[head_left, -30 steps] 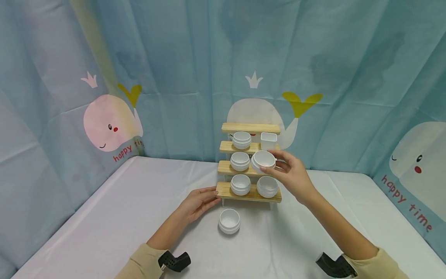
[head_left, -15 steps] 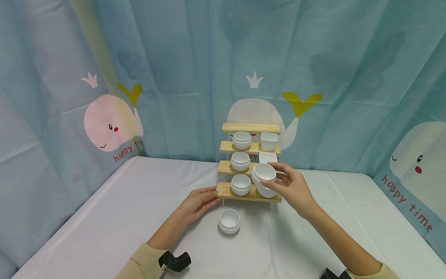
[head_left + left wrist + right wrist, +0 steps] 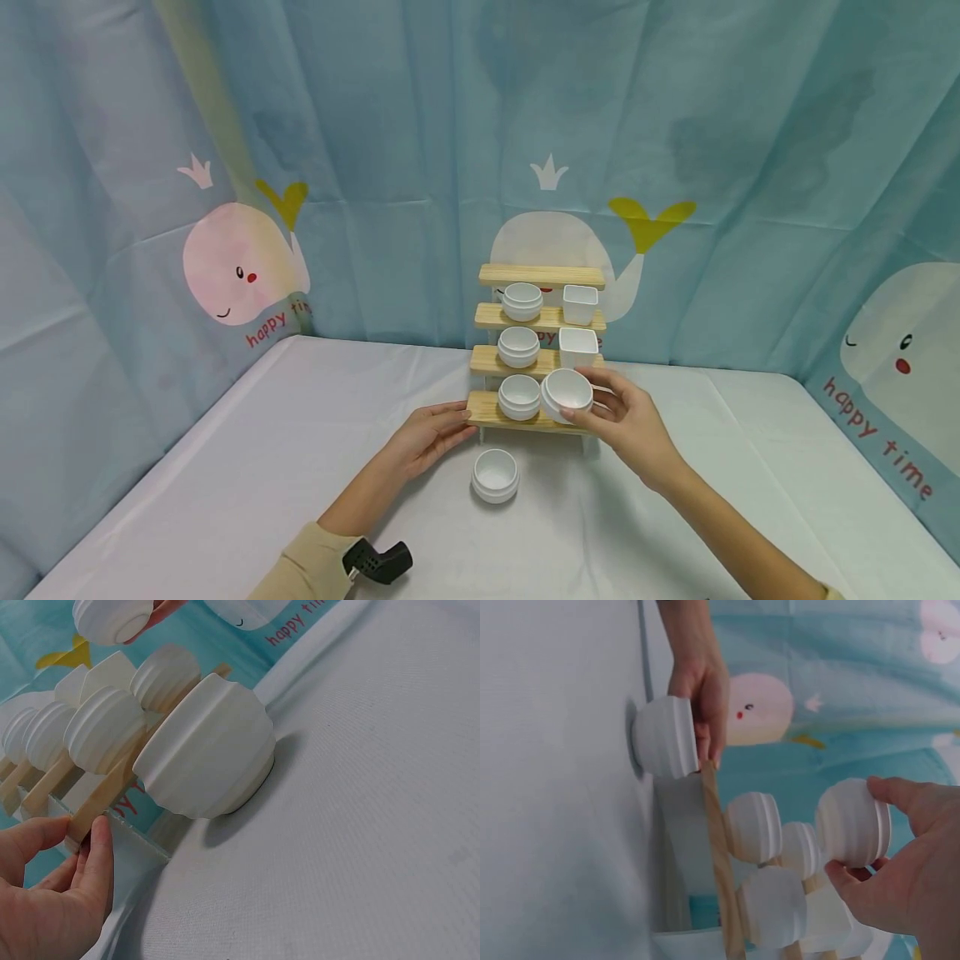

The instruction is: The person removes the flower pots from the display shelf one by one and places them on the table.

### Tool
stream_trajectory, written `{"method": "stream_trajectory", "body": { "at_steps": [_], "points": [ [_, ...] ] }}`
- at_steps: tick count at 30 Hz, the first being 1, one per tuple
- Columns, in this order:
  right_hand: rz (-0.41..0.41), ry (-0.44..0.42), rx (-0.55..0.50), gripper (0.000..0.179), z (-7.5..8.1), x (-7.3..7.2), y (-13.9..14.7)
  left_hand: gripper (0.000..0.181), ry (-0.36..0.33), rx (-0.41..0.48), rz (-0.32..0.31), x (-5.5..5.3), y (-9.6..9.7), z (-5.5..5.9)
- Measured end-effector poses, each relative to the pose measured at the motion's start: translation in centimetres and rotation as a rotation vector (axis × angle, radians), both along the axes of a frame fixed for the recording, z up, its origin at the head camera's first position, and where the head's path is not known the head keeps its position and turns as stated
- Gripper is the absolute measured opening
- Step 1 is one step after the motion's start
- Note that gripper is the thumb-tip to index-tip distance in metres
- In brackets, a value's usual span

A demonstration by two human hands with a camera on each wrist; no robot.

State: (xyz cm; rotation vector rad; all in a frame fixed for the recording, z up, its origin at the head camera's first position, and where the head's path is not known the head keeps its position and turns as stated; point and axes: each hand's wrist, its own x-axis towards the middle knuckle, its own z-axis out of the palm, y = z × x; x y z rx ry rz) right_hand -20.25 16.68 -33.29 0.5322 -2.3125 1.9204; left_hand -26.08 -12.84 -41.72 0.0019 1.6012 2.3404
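Note:
My right hand (image 3: 626, 425) grips a round white bowl (image 3: 567, 390) between thumb and fingers, in the air before the right side of a tiered wooden stand (image 3: 542, 275). In the right wrist view the held bowl (image 3: 851, 823) is apart from the lowest board, where another round bowl (image 3: 772, 907) sits; the head view hides that one. My left hand (image 3: 426, 437) pinches the left end of the lowest board (image 3: 101, 799). On the table, in front of the stand, rests a further round bowl (image 3: 495, 477).
Down the stand's left side stand round bowls, one (image 3: 519, 397) on the lowest board. Square white cups (image 3: 580, 304) occupy the right side of the two boards above the lowest. Behind hangs a blue curtain (image 3: 375, 275); a white cloth (image 3: 337, 400) covers the table.
My right hand has lowered the held bowl from in front of the second board to lowest-board height, uncovering a square cup behind it. My left hand stays on the board.

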Motion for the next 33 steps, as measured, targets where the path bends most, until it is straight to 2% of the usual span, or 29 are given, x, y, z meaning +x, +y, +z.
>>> {"method": "stream_trajectory", "body": {
  "at_steps": [12, 21, 33],
  "points": [
    [0.019, 0.003, -0.03, 0.059, -1.2, 0.4, -0.2, 0.049, -0.005, -0.001, 0.003, 0.0, 0.0, 0.0],
    [0.036, -0.058, -0.033, 0.06, -2.2, 0.9, -0.1, 0.05, -0.002, -0.004, -0.001, -0.1, 0.0, -0.1],
    [0.043, -0.088, -0.015, 0.06, -3.1, 1.0, 0.1, 0.05, 0.006, -0.007, -0.005, -0.1, 0.0, -0.1]
  ]
}}
